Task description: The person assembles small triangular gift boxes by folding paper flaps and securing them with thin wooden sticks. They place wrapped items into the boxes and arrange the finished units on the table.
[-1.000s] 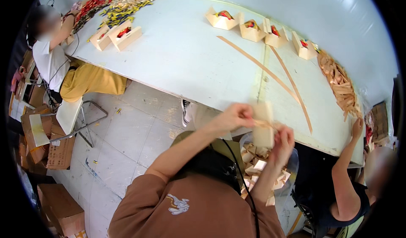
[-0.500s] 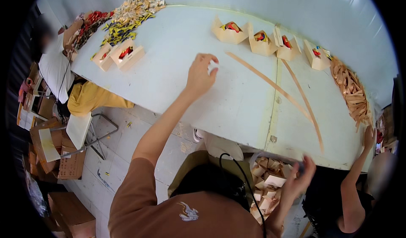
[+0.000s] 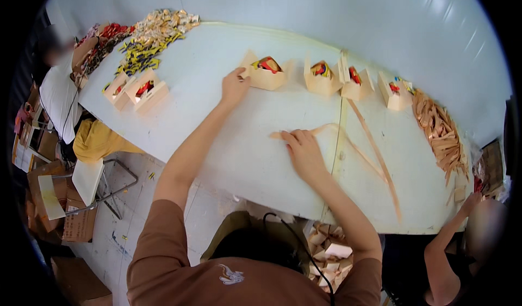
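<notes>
My left hand [image 3: 236,87] is closed on the left side of an open cream box [image 3: 266,81], which has red and yellow wrapped packets inside. Nearer to me, my right hand [image 3: 302,147] grips a tan ribbon strip [image 3: 324,127] close to its left end. The strip bends up behind the fingers and trails away to the right; part of it is hidden under the hand. A second tan strip [image 3: 375,149] lies flat to the right, its lower end by the first one.
Further right stand several filled cream boxes [image 3: 322,83] and a heap of tan strips [image 3: 435,124]. At left are two more boxes [image 3: 145,91] and piles of small packets [image 3: 144,47]. A bin of folded boxes [image 3: 331,251] sits below the edge. One person sits at each side.
My left hand has reached the leftmost box, which now stands apart from the row, nearer to me. My right hand has come up from the lower right and taken hold of the ribbon strip.
</notes>
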Available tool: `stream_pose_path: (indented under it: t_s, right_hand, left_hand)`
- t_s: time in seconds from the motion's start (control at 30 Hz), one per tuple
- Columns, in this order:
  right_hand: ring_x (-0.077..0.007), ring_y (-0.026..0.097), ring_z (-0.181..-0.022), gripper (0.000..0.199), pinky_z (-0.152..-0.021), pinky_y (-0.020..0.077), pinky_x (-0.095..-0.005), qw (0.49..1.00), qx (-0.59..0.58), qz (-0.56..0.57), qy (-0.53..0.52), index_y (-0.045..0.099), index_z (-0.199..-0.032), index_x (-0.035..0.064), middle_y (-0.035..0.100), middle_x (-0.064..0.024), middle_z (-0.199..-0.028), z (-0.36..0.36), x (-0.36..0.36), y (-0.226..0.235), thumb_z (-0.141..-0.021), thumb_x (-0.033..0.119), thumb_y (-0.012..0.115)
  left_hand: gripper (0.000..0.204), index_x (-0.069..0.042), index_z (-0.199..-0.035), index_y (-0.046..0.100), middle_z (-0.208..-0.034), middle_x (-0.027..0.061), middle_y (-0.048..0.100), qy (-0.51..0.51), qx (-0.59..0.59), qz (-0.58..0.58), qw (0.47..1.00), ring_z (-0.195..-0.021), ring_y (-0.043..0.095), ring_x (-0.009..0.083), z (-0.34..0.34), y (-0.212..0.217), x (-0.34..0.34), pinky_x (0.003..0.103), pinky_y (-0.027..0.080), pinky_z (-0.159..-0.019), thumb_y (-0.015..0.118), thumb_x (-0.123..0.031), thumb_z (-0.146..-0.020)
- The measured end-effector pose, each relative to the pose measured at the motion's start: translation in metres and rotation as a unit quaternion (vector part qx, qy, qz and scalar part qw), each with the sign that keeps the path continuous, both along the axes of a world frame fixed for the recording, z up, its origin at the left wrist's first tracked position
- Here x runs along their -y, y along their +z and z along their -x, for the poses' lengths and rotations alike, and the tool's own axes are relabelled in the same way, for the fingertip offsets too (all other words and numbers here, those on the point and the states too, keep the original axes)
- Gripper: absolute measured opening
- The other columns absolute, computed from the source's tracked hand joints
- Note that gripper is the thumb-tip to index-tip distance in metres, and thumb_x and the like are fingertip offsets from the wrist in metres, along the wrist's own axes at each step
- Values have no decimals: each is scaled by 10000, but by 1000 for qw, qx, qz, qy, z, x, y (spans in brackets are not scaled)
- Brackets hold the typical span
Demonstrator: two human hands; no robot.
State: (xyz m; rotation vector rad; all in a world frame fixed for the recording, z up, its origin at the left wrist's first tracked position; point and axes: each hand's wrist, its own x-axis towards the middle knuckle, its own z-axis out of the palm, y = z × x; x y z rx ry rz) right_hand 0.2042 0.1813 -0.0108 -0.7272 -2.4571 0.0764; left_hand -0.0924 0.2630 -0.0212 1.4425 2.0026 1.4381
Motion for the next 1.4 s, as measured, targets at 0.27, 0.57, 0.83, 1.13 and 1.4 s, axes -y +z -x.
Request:
stream_pose_path:
  t_s: [0.27,0.57,0.83,1.13,1.4]
  right_hand:
    - [-287,554,-845,49,-761,455,-391,999,-47,27,1,601,-840,24,577,-96,-892,-28,27,6,-814,36,640]
    - [-304,578,-790,97,-722,466,-387,948,-203,232,-72,562,-987,-8,610,-160,-891,-14,21,7,-962,74,517]
    - [-140,539,-658,239,-615,435,-297,866,-306,393,-37,660,-891,-11,597,-48,-721,29,43,-1,-914,226,645]
    - [-83,588,-712,227,-664,468,-226,724,-450,523,14,669,-928,-11,647,-22,-776,52,48,-12,-940,213,632]
    - [-70,588,-743,220,-680,470,-225,752,-453,477,37,673,-946,-22,670,-26,-820,52,55,-8,-933,195,644]
  left_hand:
    - [387,-47,-1192,647,-1286,189,566,74,-73,-128,986,-1127,597,252,-18,16,158,374,520,-876,672,-70,-807]
    - [202,-45,-989,683,-1022,99,642,-33,-381,-183,906,-957,613,289,-114,38,185,387,516,-798,723,-92,-797]
    - [196,-23,-998,682,-932,105,700,-16,-331,-142,933,-850,670,257,-116,21,190,378,543,-703,697,-69,-808]
    - [311,-5,-1083,678,-949,99,675,-35,-402,-183,896,-885,643,266,-98,14,194,364,538,-742,714,-61,-780]
    - [215,-29,-1057,736,-952,119,708,-34,-109,-198,974,-803,681,211,-117,24,192,321,546,-747,669,-18,-853]
